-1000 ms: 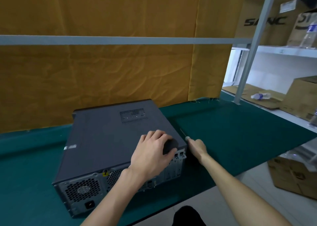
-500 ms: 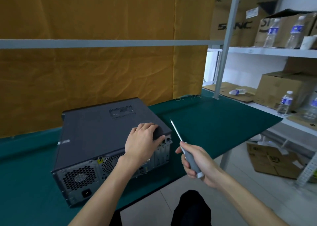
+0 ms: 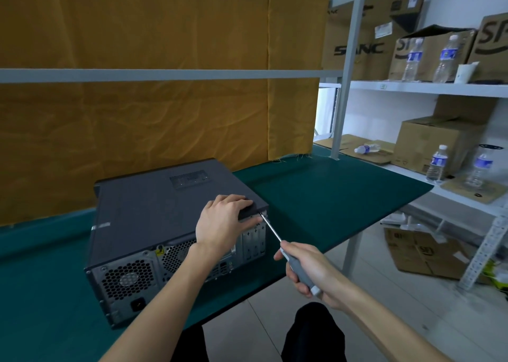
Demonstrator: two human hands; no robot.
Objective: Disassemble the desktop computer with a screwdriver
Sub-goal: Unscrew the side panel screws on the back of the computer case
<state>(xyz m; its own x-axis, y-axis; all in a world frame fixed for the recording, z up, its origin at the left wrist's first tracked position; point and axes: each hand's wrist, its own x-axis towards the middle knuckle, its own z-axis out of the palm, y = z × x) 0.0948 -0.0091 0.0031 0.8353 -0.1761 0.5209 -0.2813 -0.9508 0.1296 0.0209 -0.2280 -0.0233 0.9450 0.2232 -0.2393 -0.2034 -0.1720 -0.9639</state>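
Note:
A dark grey desktop computer (image 3: 154, 210) lies on its side on the green table (image 3: 330, 196), its rear panel with fan grille and power socket facing me. My left hand (image 3: 222, 221) grips the top rear right corner of the case, fingers over the cover and thumb on the rear panel. My right hand (image 3: 310, 271) holds a grey-handled screwdriver (image 3: 275, 235). Its metal tip touches the rear panel's upper right corner, just beside my left thumb.
A yellow cloth hangs behind the table with a grey rail (image 3: 165, 75) across it. To the right, white shelves (image 3: 423, 88) carry cardboard boxes and water bottles. A cardboard box (image 3: 423, 251) sits on the floor under the shelves.
My right hand picked the screwdriver up from the table beside the case, raised it, then brought its tip to the rear upper right corner. My left hand stayed on the case.

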